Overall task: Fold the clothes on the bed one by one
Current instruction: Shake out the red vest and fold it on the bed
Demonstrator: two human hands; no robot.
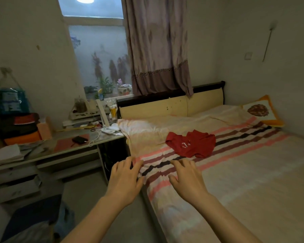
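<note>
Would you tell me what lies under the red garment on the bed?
The red garment lies crumpled on the striped bedsheet, whose stripes run beneath it. Anything else under it is covered.

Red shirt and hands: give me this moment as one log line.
stage: reaching | left hand: open, empty | right hand: open, empty | red shirt: crumpled, unfolded on bed, beyond both hands

Red garment (pixel 191 144) with small white print, crumpled and unfolded, lying at centre of frame on striped sheet of bed (pixel 253 169), near its left edge, below headboard.
</note>
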